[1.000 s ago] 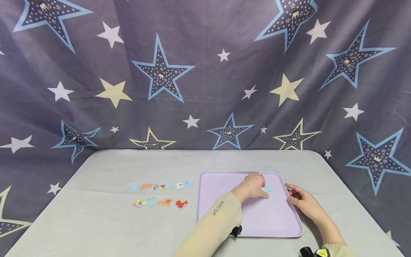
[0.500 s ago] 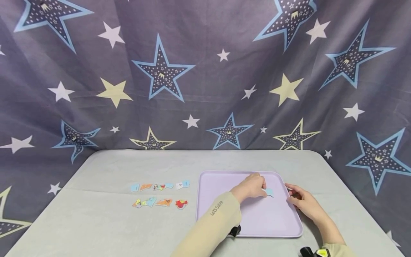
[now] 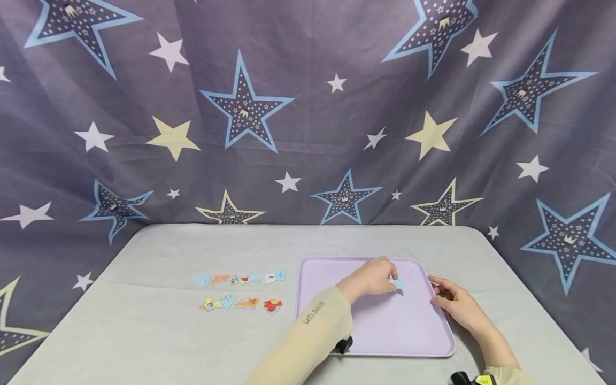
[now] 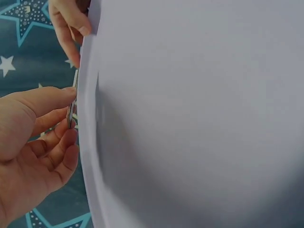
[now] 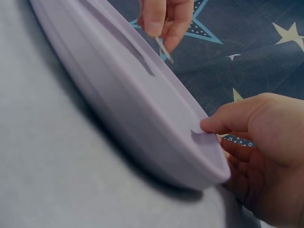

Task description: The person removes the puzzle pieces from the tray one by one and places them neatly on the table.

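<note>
My left hand pinches a small light blue puzzle piece between thumb and fingers, over the upper right part of a lilac tray. Seen from the left wrist, the piece is a thin edge-on strip held at the thumb tip. In the right wrist view its pale edge sticks out below the left fingers. My right hand grips the tray's right rim, its thumb on the rim and its other fingers partly hidden beyond the edge.
Left of the tray, two rows of puzzle pieces lie on the grey-covered table. The upper row includes an orange piece; a red piece ends the lower one. Behind the table hangs a dark curtain with stars.
Over the last second the blue piece has shifted and turned slightly in the left hand's fingers above the tray. The left forearm has drawn a little leftward; the right hand keeps its place on the rim.
</note>
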Motion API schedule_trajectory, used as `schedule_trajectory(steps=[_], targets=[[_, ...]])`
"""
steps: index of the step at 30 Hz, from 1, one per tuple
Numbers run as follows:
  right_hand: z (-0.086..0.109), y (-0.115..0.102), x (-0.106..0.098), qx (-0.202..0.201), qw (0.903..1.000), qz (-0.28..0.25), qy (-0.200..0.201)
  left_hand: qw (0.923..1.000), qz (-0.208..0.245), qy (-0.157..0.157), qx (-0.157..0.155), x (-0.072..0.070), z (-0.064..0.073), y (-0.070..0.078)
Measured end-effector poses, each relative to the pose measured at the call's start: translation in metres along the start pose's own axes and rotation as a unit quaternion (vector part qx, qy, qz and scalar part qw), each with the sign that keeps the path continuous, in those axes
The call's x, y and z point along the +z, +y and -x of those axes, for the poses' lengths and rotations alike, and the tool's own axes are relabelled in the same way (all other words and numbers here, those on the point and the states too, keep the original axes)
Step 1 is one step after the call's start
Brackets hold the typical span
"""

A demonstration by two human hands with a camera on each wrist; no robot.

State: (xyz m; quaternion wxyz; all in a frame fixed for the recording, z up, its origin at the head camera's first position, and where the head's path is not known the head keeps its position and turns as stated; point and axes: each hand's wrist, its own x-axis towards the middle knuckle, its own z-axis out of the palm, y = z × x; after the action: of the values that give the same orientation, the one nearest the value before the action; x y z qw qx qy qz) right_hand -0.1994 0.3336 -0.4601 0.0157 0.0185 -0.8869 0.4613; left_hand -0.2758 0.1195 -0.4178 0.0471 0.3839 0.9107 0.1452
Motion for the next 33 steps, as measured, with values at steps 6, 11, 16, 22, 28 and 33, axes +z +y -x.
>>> schedule_trajectory(steps=[6, 11, 16, 22, 28, 33], targets=[[0.002, 0.001, 0.001, -0.008, 1.0000, 0.003, 0.001, 0.9995, 0.028, 0.012, 0.012, -0.010, 0.016, -0.004], [0.003, 0.004, 0.001, -0.010, 0.9999, 0.001, 0.000, 0.9990, 0.033, 0.022, 0.021, -0.014, 0.028, -0.009], [0.004, 0.003, -0.001, -0.006, 1.0000, 0.004, 0.006, 0.9984, 0.037, 0.032, 0.029, -0.018, 0.038, -0.013], [0.004, 0.004, 0.000, -0.002, 1.0000, 0.002, 0.007, 0.9968, 0.038, 0.054, 0.045, -0.021, 0.057, -0.021], [0.004, 0.003, 0.001, -0.001, 1.0000, -0.001, -0.001, 0.9943, 0.064, 0.077, 0.035, -0.025, 0.082, -0.035], [0.002, 0.000, 0.001, -0.001, 1.0000, -0.003, 0.000, 0.9928, 0.087, 0.081, 0.017, -0.031, 0.101, -0.048]])
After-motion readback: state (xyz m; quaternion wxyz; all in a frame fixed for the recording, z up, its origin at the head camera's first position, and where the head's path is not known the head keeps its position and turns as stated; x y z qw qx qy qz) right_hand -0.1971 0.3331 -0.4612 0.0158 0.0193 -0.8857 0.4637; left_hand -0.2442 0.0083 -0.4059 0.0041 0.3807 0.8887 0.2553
